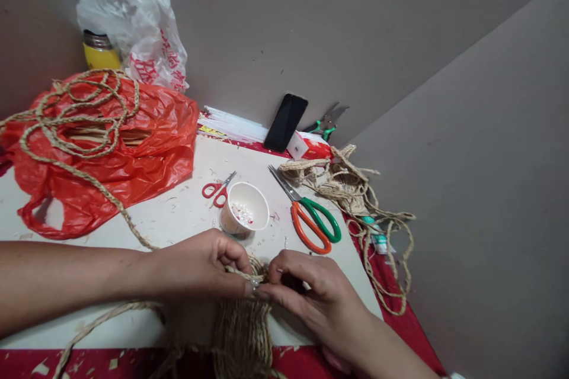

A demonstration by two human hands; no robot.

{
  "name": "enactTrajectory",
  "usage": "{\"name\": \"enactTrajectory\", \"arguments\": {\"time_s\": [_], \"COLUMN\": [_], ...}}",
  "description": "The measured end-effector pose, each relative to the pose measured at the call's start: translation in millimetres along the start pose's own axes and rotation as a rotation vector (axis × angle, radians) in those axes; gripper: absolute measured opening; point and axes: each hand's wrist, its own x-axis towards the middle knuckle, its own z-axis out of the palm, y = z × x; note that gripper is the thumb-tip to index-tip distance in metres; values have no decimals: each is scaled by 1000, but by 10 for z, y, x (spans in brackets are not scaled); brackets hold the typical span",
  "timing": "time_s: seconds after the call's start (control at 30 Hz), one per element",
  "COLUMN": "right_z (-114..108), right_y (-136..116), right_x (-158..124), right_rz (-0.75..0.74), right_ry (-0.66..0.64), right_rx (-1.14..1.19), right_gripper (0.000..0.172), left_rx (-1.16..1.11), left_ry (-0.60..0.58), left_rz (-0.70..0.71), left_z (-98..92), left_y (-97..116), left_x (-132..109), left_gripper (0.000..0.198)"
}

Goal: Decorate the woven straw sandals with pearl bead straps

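My left hand [207, 266] comes in from the left, its thumb and fingers closed on a braided straw cord [240, 273] at the top of a woven straw piece [243, 331]. A small pearly bead [254, 282] shows at the left thumb tip. Opposite it, my right hand [311, 293] is closed in a pinch, thumb tip close to the bead. What lies between the right fingers is too small to make out. Just beyond the hands stands a paper cup [244, 207] with white and red beads [242, 214] at its bottom.
Red-handled small scissors [217, 189] and large orange-and-green scissors [309, 213] flank the cup. A red plastic bag [164, 160] with coiled straw braid [84, 112] lies left. Behind are a phone [285, 122], green-handled pruners [328, 123] and more straw work [347, 183] against the wall.
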Motion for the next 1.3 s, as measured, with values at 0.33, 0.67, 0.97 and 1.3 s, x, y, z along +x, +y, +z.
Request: {"name": "enactTrajectory", "arguments": {"time_s": [0.33,0.67,0.97,1.3], "right_z": [47,207,170,164], "right_y": [-41,-65,-116,-54], "right_x": [-202,-186,-148,-263], "right_rz": [167,-74,-77,-39], "right_ry": [51,150,159,216], "right_rx": [104,-119,-88,-100], "right_gripper": [14,10,14,21], "left_rx": [48,49,102,108], "left_ry": [6,11,24,49], "left_rz": [-34,4,5,-31], "left_z": [11,17,12,-7], "left_y": [22,12,12,-28], "left_x": [-11,-21,-9,13], "left_gripper": [8,11,15,18]}}
